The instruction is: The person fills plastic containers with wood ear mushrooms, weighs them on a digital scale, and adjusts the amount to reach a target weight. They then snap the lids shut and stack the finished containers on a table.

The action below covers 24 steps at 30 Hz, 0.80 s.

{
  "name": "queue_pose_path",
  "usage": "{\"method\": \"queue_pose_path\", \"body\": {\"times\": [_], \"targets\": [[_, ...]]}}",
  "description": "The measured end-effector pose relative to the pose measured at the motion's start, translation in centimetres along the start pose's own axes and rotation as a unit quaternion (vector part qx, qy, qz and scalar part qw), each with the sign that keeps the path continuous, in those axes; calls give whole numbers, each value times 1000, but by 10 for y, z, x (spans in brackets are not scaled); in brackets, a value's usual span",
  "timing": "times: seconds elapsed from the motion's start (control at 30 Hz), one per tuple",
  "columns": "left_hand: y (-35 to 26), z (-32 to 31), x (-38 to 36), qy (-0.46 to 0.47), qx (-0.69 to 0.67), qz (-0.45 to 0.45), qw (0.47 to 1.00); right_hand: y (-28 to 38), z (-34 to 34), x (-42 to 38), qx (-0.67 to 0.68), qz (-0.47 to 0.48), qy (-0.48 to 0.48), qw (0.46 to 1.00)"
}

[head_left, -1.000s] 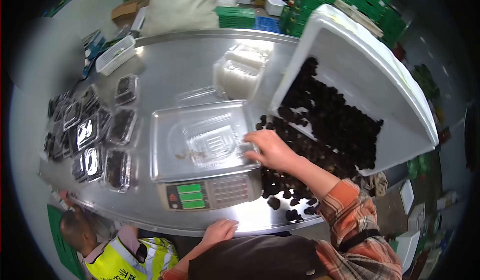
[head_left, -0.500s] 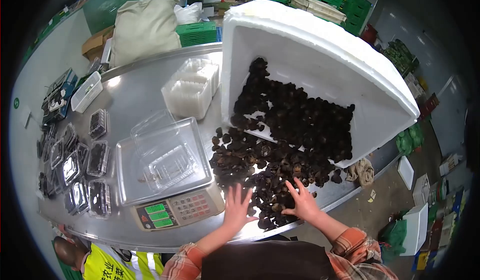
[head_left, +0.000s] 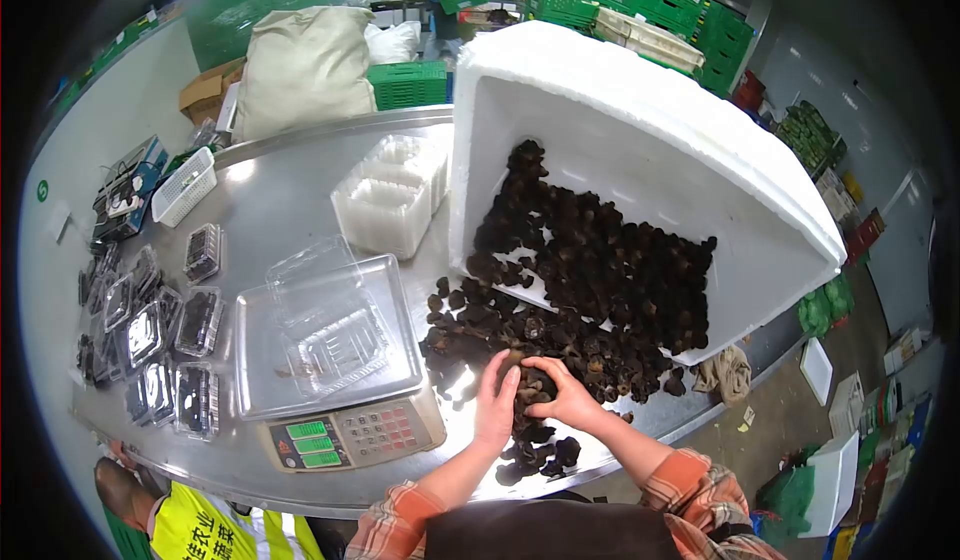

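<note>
My left hand (head_left: 493, 404) and my right hand (head_left: 572, 396) cup a clump of dark wood ear mushrooms (head_left: 535, 385) from both sides, the fingertips close together. More mushrooms (head_left: 590, 345) spread over the metal table and up into a white foam box (head_left: 640, 110) tipped on its side. A few lie loose (head_left: 540, 455) below my hands. To the left, an open clear plastic container (head_left: 345, 345) rests on the tray of a scale (head_left: 255, 375) with lit green displays.
Filled clear boxes (head_left: 200, 320) cluster on the table's left side. Stacked empty containers (head_left: 385, 205) stand behind the scale. A white basket (head_left: 185, 188) and a large sack (head_left: 300, 75) are farther back. A person in a yellow vest (head_left: 215, 525) is at lower left.
My hands were spread open over the mushrooms. They have come together and closed around a clump, leaving a few pieces near the table's front edge.
</note>
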<state>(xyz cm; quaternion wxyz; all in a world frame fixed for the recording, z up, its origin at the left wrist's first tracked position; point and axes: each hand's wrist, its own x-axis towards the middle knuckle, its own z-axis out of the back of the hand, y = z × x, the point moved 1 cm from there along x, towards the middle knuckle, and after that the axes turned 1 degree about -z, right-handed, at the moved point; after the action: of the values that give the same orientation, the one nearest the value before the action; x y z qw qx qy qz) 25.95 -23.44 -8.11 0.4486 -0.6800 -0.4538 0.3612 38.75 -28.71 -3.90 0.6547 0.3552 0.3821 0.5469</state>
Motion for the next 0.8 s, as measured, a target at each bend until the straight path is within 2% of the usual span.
{"method": "queue_pose_path", "body": {"times": [0.07, 0.1, 0.17, 0.37, 0.47, 0.57, 0.6, 0.63, 0.7, 0.73, 0.8], "targets": [[-24, 2, 9, -8, -7, -20, 1000, 28, 3, 5, 19, 10, 0, 1000], [-35, 6, 14, -17, 13, -40, 999, 37, 0, 12, -2, 51, -10, 999], [-78, 19, 21, -33, -16, -84, 996, 77, -5, 28, 4, 74, -3, 997], [-168, 107, 42, -129, 39, -175, 975, 164, -72, 95, 3, 195, 69, 978], [-169, 160, 61, -178, 75, -189, 963, 177, -115, 124, 27, 184, 104, 977], [-154, 204, 79, -183, 135, -165, 960, 159, -148, 152, -10, 181, 133, 974], [-141, 218, 87, -174, 153, -169, 958, 153, -155, 155, -70, 190, 112, 973], [-140, 226, 83, -182, 234, -190, 936, 153, -156, 155, -86, 175, 123, 973], [-141, 234, 76, -192, 390, -224, 872, 148, -158, 153, -133, 223, 68, 963], [-144, 234, 72, -187, 403, -266, 856, 146, -156, 156, -110, 197, 68, 972], [-152, 234, 63, -190, 431, -274, 838, 143, -151, 162, -64, 144, 65, 985]]}}
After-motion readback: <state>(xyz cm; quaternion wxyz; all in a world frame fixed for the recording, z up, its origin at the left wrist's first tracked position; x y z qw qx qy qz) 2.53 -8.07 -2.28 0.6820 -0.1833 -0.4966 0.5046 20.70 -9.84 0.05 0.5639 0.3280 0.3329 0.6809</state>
